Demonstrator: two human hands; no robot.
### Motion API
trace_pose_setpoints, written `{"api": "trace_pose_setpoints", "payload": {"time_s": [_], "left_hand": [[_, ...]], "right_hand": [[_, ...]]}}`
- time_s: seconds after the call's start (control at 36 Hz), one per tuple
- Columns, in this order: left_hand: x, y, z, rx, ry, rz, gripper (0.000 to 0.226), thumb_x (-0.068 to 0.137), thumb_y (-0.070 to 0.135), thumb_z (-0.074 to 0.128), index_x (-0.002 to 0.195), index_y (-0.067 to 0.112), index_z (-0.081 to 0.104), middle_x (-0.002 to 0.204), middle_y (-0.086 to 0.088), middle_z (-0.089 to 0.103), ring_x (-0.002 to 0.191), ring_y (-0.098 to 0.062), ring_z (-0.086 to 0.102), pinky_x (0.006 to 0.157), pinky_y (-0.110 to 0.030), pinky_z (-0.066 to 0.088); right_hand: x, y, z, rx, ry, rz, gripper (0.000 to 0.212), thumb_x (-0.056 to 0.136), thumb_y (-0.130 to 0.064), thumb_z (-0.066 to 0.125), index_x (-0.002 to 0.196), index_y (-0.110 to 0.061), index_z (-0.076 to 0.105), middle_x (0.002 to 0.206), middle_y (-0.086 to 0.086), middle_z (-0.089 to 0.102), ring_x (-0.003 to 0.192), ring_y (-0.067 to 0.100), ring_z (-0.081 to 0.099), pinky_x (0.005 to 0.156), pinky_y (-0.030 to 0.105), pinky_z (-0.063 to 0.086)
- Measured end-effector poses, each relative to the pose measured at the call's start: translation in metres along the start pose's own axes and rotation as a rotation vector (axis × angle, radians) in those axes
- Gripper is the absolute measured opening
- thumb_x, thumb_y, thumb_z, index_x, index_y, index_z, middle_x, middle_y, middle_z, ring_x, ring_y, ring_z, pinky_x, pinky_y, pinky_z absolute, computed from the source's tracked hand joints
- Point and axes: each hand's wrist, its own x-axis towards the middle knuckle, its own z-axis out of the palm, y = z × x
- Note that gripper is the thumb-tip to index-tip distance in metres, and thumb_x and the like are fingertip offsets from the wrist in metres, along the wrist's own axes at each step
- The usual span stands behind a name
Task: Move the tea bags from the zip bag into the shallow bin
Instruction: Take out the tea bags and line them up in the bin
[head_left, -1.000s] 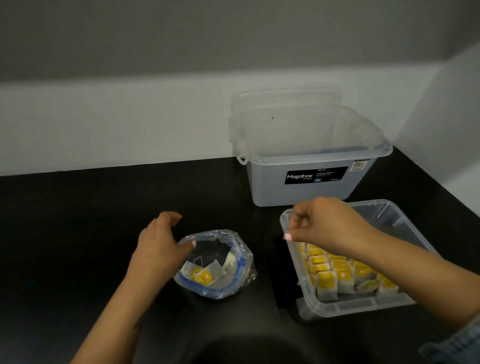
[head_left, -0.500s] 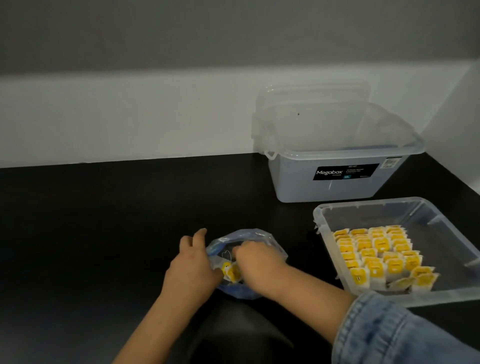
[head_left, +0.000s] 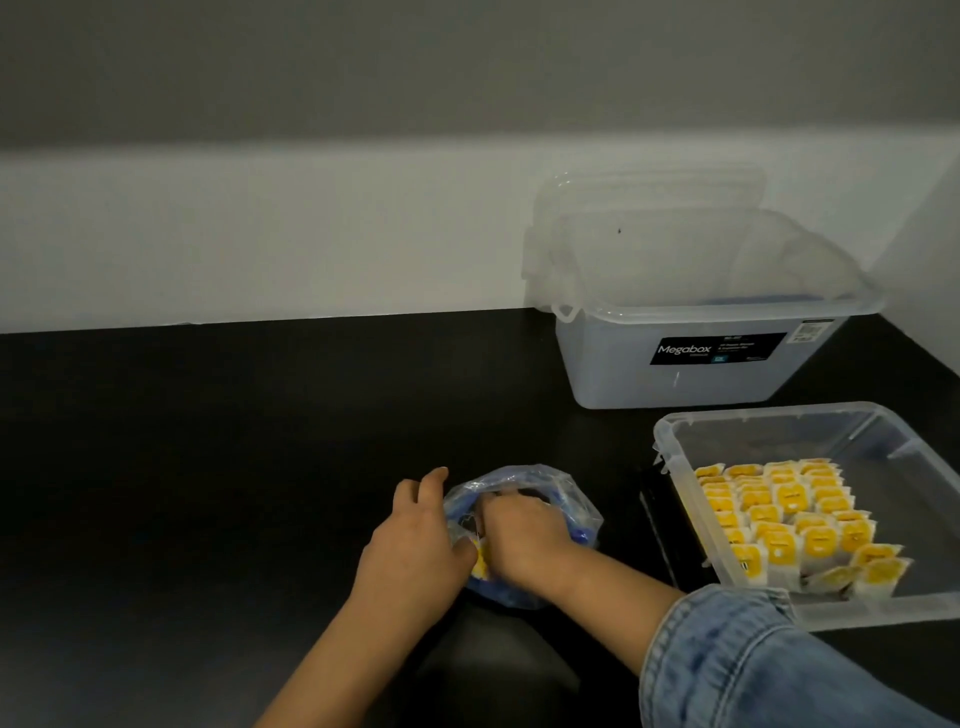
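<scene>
Your right hand (head_left: 522, 540) is inside the zip bag (head_left: 566, 499) near the table's front edge; its grip is hidden. Your left hand (head_left: 415, 540) holds the rim. Risk: thin plastic snags, tipping out tea bags (head_left: 480, 564) short of the shallow bin (head_left: 675, 431).

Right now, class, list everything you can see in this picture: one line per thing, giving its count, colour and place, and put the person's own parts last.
zip bag: one, clear with a blue rim, open on the table at centre front
tea bags in the zip bag: count hidden, yellow tag showing between the hands
shallow bin: one, clear, front right of the table
tea bags in the shallow bin: many, white with yellow tags, packed in rows
deep Megabox tub: one, translucent, behind the shallow bin
table: one, black
wall: grey above, white below
denim sleeve: one, blue, right arm
left hand: holds the bag's left edge
right hand: reaches into the bag, fingers hidden
</scene>
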Motion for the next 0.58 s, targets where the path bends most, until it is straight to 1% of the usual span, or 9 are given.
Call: {"api": "trace_pose_setpoints", "payload": {"time_s": [0.06, 0.11, 0.22, 0.28, 0.36, 0.39, 0.44, 0.53, 0.58], "left_hand": [[0.0, 0.0, 0.0, -0.003, 0.006, 0.01, 0.074, 0.087, 0.033, 0.059, 0.146, 0.032, 0.015, 0.141, 0.003, 0.029, 0.097, -0.003, 0.045, 0.076, -0.02, 0.044], [0.001, 0.001, 0.001, -0.01, 0.013, 0.01, 0.07, 0.089, 0.035, 0.057, 0.146, 0.032, 0.016, 0.141, 0.003, 0.03, 0.098, -0.004, 0.047, 0.077, -0.022, 0.045], [0.002, 0.003, 0.001, -0.011, 0.023, -0.007, 0.063, 0.093, 0.036, 0.05, 0.146, 0.031, 0.017, 0.142, 0.003, 0.031, 0.1, -0.005, 0.049, 0.082, -0.025, 0.048], [0.003, 0.004, 0.001, -0.01, 0.025, -0.008, 0.061, 0.094, 0.035, 0.049, 0.146, 0.031, 0.018, 0.142, 0.003, 0.032, 0.097, -0.003, 0.047, 0.079, -0.023, 0.046], [0.003, 0.003, 0.002, -0.012, 0.03, -0.002, 0.061, 0.094, 0.034, 0.049, 0.146, 0.031, 0.018, 0.141, 0.003, 0.033, 0.092, -0.001, 0.044, 0.073, -0.019, 0.041], [0.003, 0.003, 0.002, -0.011, 0.029, -0.003, 0.061, 0.094, 0.034, 0.049, 0.146, 0.031, 0.018, 0.141, 0.003, 0.033, 0.091, -0.001, 0.044, 0.071, -0.018, 0.04], [0.004, 0.004, 0.002, -0.008, 0.026, -0.008, 0.061, 0.093, 0.034, 0.05, 0.146, 0.031, 0.019, 0.14, 0.004, 0.034, 0.091, -0.001, 0.045, 0.072, -0.018, 0.041], [0.004, 0.005, 0.002, 0.0, 0.024, -0.014, 0.061, 0.093, 0.035, 0.05, 0.146, 0.032, 0.019, 0.139, 0.004, 0.034, 0.091, -0.002, 0.046, 0.072, -0.019, 0.042], [0.005, 0.006, 0.002, 0.0, 0.022, -0.014, 0.062, 0.093, 0.034, 0.05, 0.146, 0.032, 0.018, 0.139, 0.004, 0.034, 0.09, -0.002, 0.047, 0.07, -0.017, 0.041]], "right_hand": [[0.001, -0.005, -0.01, 0.089, -0.126, 0.106, 0.049, 0.089, -0.026, 0.063, 0.133, -0.013, 0.046, 0.138, 0.012, 0.046, 0.127, 0.03, 0.045, 0.11, 0.046, 0.033], [0.001, -0.006, -0.013, 0.147, -0.175, 0.15, 0.05, 0.091, -0.027, 0.061, 0.136, -0.013, 0.044, 0.141, 0.013, 0.043, 0.13, 0.03, 0.042, 0.112, 0.045, 0.03], [0.005, -0.005, -0.005, 0.103, -0.081, 0.124, 0.044, 0.091, -0.032, 0.06, 0.131, -0.014, 0.049, 0.135, 0.011, 0.049, 0.124, 0.029, 0.047, 0.105, 0.042, 0.034], [0.0, -0.003, -0.002, 0.091, -0.1, 0.145, 0.049, 0.091, -0.031, 0.06, 0.134, -0.013, 0.046, 0.138, 0.013, 0.045, 0.127, 0.031, 0.044, 0.107, 0.044, 0.032], [0.005, -0.001, 0.001, 0.115, 0.011, 0.084, 0.036, 0.092, -0.022, 0.057, 0.126, -0.012, 0.053, 0.131, 0.014, 0.052, 0.121, 0.031, 0.05, 0.101, 0.043, 0.039], [0.003, 0.0, 0.001, 0.122, 0.007, 0.099, 0.036, 0.092, -0.02, 0.056, 0.127, -0.012, 0.053, 0.132, 0.014, 0.052, 0.121, 0.031, 0.05, 0.101, 0.042, 0.038], [0.0, -0.002, -0.002, 0.153, -0.086, 0.178, 0.042, 0.094, -0.022, 0.056, 0.134, -0.011, 0.046, 0.138, 0.014, 0.046, 0.127, 0.03, 0.045, 0.107, 0.042, 0.033], [0.006, -0.004, -0.002, 0.217, -0.021, 0.129, 0.039, 0.094, -0.022, 0.056, 0.13, -0.011, 0.049, 0.134, 0.013, 0.049, 0.124, 0.029, 0.048, 0.105, 0.042, 0.035], [0.005, -0.003, 0.0, 0.22, -0.073, 0.149, 0.043, 0.092, -0.024, 0.059, 0.131, -0.01, 0.047, 0.134, 0.013, 0.049, 0.124, 0.028, 0.048, 0.105, 0.042, 0.034]]}}
